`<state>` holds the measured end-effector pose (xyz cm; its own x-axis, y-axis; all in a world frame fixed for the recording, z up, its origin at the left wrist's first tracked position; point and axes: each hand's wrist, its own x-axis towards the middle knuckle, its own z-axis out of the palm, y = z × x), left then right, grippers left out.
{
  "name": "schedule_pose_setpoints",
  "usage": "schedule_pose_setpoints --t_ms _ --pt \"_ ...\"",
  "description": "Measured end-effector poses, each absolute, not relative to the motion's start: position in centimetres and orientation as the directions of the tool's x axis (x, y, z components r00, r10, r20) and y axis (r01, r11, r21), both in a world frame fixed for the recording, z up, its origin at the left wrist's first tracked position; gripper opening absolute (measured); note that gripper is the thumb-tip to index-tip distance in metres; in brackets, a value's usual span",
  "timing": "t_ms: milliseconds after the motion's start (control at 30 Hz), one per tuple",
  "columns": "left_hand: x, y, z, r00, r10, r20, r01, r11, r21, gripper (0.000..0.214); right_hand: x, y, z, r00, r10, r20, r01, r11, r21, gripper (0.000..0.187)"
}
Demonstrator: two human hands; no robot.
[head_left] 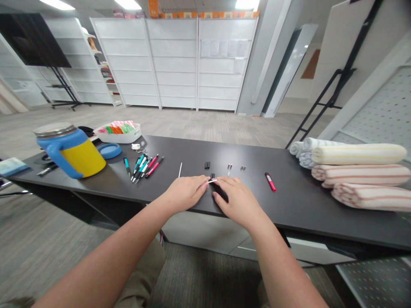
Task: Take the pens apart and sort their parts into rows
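Near the desk's front edge, my left hand (186, 192) has its fingers closed at one end of a thin white stick (212, 181), which looks like a pen refill. At the stick's other end is my right hand (239, 199), fingertips closed on it and thumb apart below. Just beyond the fingertips lies a small black piece (212, 176), partly hidden. Another white refill-like stick (180, 170) lies to the left. Farther back are small black parts (207, 164), small red-and-white pieces (230, 166) and tiny dark parts (243, 168). A red pen barrel (270, 182) lies to the right.
Several pens (143, 167) lie in a pile at left, beside a blue-and-yellow jug (77, 152) and a blue lid (109, 150). Behind them sits a white basket (125, 137) of colourful packets. Rolled towels (359, 153) are stacked at the right end of the dark desk (302, 201).
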<state>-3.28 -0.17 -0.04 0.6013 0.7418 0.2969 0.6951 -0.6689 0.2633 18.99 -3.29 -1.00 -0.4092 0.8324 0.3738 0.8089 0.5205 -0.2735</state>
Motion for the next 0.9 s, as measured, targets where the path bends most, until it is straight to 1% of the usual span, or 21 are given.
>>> schedule_pose_setpoints --t_ms 167,300,400,467,533,633,767,900 --pt "-3.3 -0.3 0.2 0.595 0.748 0.295 0.685 -0.663 0.302 0.035 19.0 -3.4 -0.9 -0.402 0.834 0.377 0.804 0.519 -0.290 0.037" --pt "-3.4 -0.3 0.6 0.541 0.769 0.340 0.661 -0.639 0.392 0.035 19.1 -3.3 -1.1 -0.380 0.832 0.405 0.792 0.519 -0.322 0.036" --pt "-3.8 0.0 0.9 0.421 0.806 0.416 0.658 -0.587 0.471 0.036 19.1 -3.5 -1.1 -0.381 0.822 0.423 0.777 0.533 -0.335 0.033" --pt "-4.0 0.3 1.0 0.320 0.832 0.453 0.676 -0.536 0.506 0.036 18.9 -3.7 -0.8 -0.404 0.810 0.426 0.770 0.552 -0.319 0.033" --pt "-4.3 0.5 1.1 0.234 0.856 0.462 0.693 -0.480 0.538 0.036 18.6 -4.1 -0.5 -0.433 0.795 0.425 0.766 0.573 -0.290 0.033" --pt "-4.5 0.9 0.9 0.163 0.884 0.439 0.697 -0.418 0.583 0.038 18.0 -4.7 -0.1 -0.477 0.775 0.414 0.760 0.601 -0.250 0.030" --pt "-4.5 1.2 0.6 0.166 0.902 0.398 0.703 -0.391 0.594 0.037 17.4 -5.1 0.0 -0.517 0.762 0.390 0.756 0.620 -0.208 0.027" --pt "-4.4 1.2 0.3 0.207 0.899 0.386 0.727 -0.405 0.554 0.034 17.2 -4.9 -0.1 -0.504 0.769 0.393 0.774 0.604 -0.190 0.029"
